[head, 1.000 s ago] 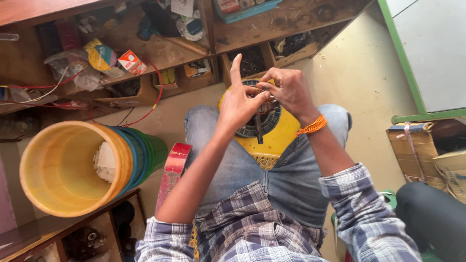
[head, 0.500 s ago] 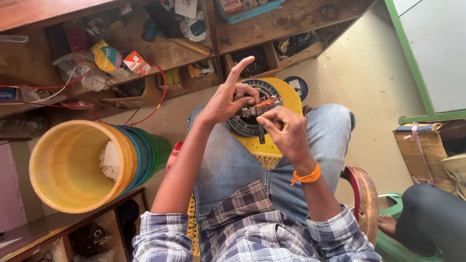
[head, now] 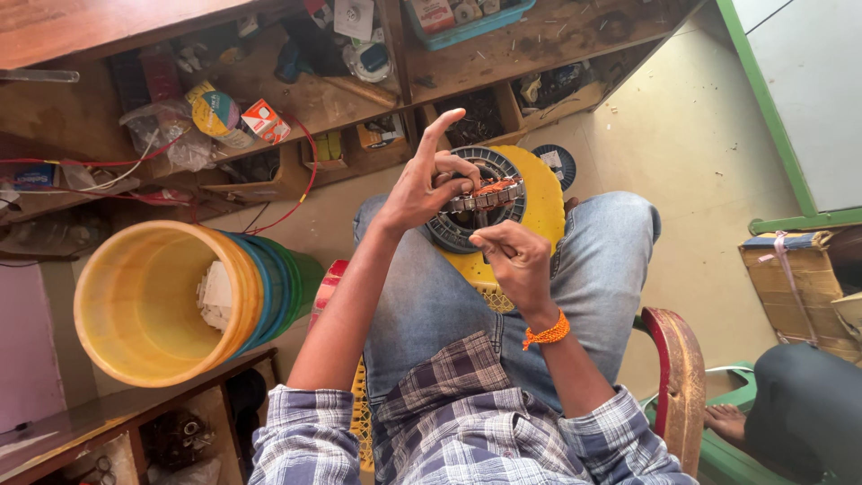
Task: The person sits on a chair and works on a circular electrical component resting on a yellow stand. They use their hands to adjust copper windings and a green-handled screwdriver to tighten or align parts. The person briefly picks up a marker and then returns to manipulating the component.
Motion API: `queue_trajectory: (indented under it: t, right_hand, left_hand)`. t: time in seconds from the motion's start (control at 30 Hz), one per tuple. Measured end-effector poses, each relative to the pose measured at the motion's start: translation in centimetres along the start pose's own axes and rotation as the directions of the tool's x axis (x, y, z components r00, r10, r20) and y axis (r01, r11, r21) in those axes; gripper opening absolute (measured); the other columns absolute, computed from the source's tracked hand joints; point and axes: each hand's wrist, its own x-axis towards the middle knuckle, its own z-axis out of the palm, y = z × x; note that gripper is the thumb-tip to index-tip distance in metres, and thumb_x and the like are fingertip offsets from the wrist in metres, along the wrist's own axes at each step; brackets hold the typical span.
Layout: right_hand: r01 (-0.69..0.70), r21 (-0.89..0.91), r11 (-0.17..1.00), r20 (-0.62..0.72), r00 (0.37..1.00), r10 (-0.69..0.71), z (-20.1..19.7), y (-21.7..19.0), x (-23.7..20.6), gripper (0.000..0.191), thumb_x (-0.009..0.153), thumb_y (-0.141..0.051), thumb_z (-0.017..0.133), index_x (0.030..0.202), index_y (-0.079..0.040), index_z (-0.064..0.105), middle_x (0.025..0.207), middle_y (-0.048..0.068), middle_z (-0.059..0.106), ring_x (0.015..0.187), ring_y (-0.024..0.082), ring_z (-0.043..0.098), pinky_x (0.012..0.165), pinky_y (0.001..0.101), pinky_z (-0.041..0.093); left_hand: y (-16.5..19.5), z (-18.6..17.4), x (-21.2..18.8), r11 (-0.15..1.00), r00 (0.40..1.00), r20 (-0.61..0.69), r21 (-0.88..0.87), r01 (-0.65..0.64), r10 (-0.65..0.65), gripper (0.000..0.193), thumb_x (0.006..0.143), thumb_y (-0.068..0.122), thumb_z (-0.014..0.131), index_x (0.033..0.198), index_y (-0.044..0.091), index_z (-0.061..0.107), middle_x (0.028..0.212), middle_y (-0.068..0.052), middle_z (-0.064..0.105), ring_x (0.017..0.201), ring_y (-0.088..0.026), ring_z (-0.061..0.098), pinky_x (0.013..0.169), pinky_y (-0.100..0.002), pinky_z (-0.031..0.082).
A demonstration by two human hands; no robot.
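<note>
Copper-wound motor ring (head: pixel 476 205) rests on the lap, steadied against a yellow stool (head: pixel 539 211). Left hand (head: pixel 422 184) grips its 10 o'clock edge; right hand (head: pixel 514 260) pinches something at 6 o'clock, seemingly wire.

Repair workshop: cluttered wooden shelves (head: pixel 296 99) of parts, wires (head: pixel 296 184).

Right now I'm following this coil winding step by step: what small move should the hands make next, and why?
Probably draw the right hand back to pull the wire taut. The left hand steadies the round stator ring on the knee, index finger raised, and the right hand pinches just below its copper winding; the wire itself is too thin to see.
</note>
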Motion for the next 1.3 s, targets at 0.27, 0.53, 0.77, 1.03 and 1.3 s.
queue_trajectory:
  t: [0.27,0.53,0.77,1.03,1.3]
  right_hand:
    - [-0.106,0.067,0.992,-0.059,0.992,0.11,0.7,3.4,-1.9,0.004,0.093,0.0,0.077,0.091,0.0,0.074,0.071,-0.004,0.059,0.061,0.0,0.045,0.054,0.0209,0.035]
    - [-0.064,0.202,0.977,-0.275,0.954,0.12,-2.0,5.6,-3.2,0.004,0.096,-0.001,0.077,0.096,-0.002,0.073,0.083,-0.003,0.067,0.069,-0.001,0.05,0.06,0.0179,0.039]
    - [0.039,-0.088,0.995,-0.275,0.959,-0.062,-5.9,3.1,-0.6,0.006,0.095,0.0,0.079,0.098,0.0,0.074,0.082,0.002,0.07,0.072,0.003,0.06,0.064,0.0203,0.048]
    - [0.369,-0.245,0.897,-0.028,0.922,-0.387,-6.2,-1.0,6.1,0.011,0.092,0.004,0.079,0.102,0.0,0.075,0.081,0.009,0.071,0.068,0.014,0.065,0.062,0.0267,0.05]
    - [0.519,-0.303,0.799,0.192,0.855,-0.482,-4.8,-2.0,10.3,0.006,0.093,0.0,0.079,0.098,-0.003,0.076,0.08,0.009,0.07,0.069,0.021,0.068,0.063,0.0337,0.051]
  left_hand:
    - [-0.2,0.0,0.0,0.976,0.995,-0.01,0.195,-0.097,0.101,0.08,0.089,-0.007,0.078,0.152,0.012,0.032,0.095,0.0,0.077,0.073,-0.008,0.045,0.069,-0.025,0.042]
    - [2.6,1.1,-1.0,0.901,0.983,-0.074,0.416,-0.125,0.17,0.054,0.082,0.017,0.085,0.13,0.01,0.06,0.103,0.001,0.08,0.098,-0.018,0.058,0.088,-0.032,0.048]
    - [2.8,7.0,-3.2,0.799,0.927,-0.295,0.602,-0.006,0.229,0.046,0.082,0.021,0.084,0.125,0.012,0.07,0.115,-0.002,0.074,0.108,-0.024,0.061,0.102,-0.038,0.047]
    - [1.0,8.5,-3.5,0.726,0.844,-0.386,0.687,-0.007,0.372,0.038,0.083,0.017,0.082,0.119,0.013,0.071,0.117,-0.002,0.072,0.109,-0.024,0.061,0.104,-0.04,0.044]
    - [0.3,9.2,-3.2,0.74,0.799,-0.471,0.671,0.048,0.375,0.039,0.079,0.018,0.083,0.116,0.013,0.07,0.118,-0.003,0.07,0.113,-0.025,0.06,0.107,-0.041,0.043]
